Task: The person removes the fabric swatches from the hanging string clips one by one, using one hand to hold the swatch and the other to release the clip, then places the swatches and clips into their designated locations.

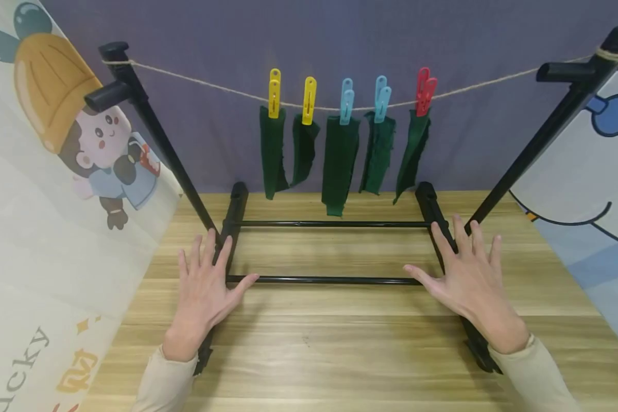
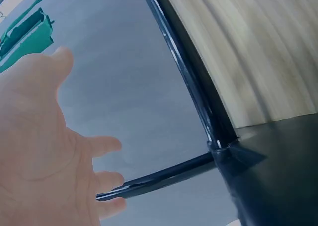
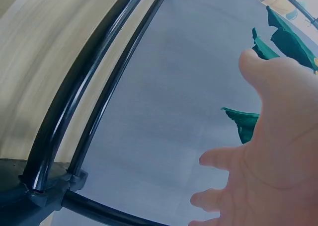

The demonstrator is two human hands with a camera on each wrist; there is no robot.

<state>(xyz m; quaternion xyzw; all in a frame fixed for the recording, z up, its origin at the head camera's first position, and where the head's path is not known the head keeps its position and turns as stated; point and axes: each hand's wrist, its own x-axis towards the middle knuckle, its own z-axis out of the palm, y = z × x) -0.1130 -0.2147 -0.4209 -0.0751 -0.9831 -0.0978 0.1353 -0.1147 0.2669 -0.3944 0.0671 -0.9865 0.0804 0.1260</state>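
Note:
Both hands are spread with straight fingers and hold nothing. My left hand [image 1: 203, 292] is over the left side of a black rack [image 1: 329, 280], and my right hand [image 1: 471, 280] is over its right side; whether either touches the frame I cannot tell. Between the rack's two posts runs a thin string [image 1: 201, 84]. Several dark green cloth strips [image 1: 341, 166] hang from it, clipped by two yellow clothespins [image 1: 274, 94], two light blue clothespins [image 1: 347, 103] and a red clothespin [image 1: 424, 91]. In the right wrist view, strip ends [image 3: 243, 124] show behind the hand.
The rack stands on a wood-grain table [image 1: 309, 343]. Behind it rises a grey-blue backdrop [image 1: 195, 34]. A cartoon-printed panel [image 1: 31, 246] is at the left and another printed panel [image 1: 566, 171] at the right. Slanted posts [image 1: 167, 151] reach up on both sides.

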